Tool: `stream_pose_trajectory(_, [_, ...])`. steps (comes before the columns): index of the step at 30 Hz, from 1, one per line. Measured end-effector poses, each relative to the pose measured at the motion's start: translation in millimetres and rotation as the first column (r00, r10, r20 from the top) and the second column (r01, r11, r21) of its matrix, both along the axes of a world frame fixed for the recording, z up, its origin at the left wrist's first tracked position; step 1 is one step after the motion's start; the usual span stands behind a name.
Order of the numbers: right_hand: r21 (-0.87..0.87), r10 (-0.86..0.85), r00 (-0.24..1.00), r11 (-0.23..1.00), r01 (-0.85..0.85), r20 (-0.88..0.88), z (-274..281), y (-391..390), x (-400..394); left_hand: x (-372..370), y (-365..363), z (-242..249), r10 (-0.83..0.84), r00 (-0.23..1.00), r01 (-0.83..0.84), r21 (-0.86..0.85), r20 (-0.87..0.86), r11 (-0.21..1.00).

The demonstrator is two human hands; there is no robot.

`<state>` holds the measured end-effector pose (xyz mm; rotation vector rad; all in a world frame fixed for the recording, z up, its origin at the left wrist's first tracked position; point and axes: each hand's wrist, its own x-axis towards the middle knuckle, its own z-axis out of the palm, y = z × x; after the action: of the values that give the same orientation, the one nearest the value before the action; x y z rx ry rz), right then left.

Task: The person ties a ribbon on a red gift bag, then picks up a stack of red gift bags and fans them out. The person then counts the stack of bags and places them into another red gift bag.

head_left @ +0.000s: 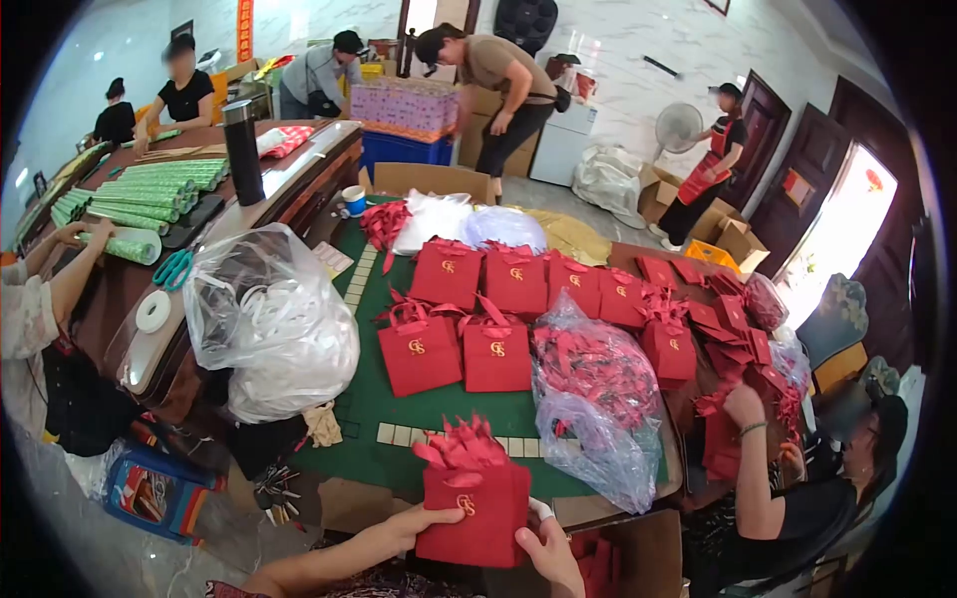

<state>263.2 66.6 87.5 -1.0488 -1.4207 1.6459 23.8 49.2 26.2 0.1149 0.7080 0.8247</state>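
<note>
Close to me, at the table's front edge, I hold a bundle of red gift bags [477, 528] with gold lettering on the front one. Many red ribbon handles stick up from its top. My left hand [424, 523] grips the left side, thumb lying across the front. On the right side my right hand [550, 553] closes around the edge, with a white wrap on one finger. Beyond them, several upright red bags [420, 357] stand in rows on the green tabletop [349, 444]. A clear plastic bag full of red ribbons [598, 374] lies to the right of those rows.
A clear bag of white material [284, 329] sits at left, near teal scissors [173, 269] and a tape roll [153, 312]. A cardboard box [638, 553] is by my right hand. At right, a co-worker's hand [745, 407] handles red bags. Other people work behind.
</note>
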Motion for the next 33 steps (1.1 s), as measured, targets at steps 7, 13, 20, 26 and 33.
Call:
stream_pose_trajectory(7, [-0.054,-0.155,0.981,0.985,0.162,0.113,-45,0,-27,-1,6,12,0.079,0.934,0.007,0.240,-0.349,0.971])
stream_pose_trajectory(13, [-0.089,-0.351,0.935,0.934,0.347,-0.040,-68,2,-39,10,10,4,0.187,0.914,-0.101,0.245,-0.360,0.964])
stream_pose_trajectory(20, [-0.111,-0.343,0.937,0.936,0.334,-0.067,-43,30,-56,0,38,13,0.244,0.882,-0.131,0.287,-0.403,0.949])
stream_pose_trajectory(26, [-0.120,-0.278,0.954,0.957,0.265,-0.109,-27,89,-81,-33,88,67,0.333,0.812,-0.222,0.275,-0.479,0.936])
stream_pose_trajectory(33, [0.142,-0.124,0.986,0.980,0.139,-0.112,-50,133,-82,-117,176,99,0.469,0.785,-0.308,0.402,-0.405,0.862])
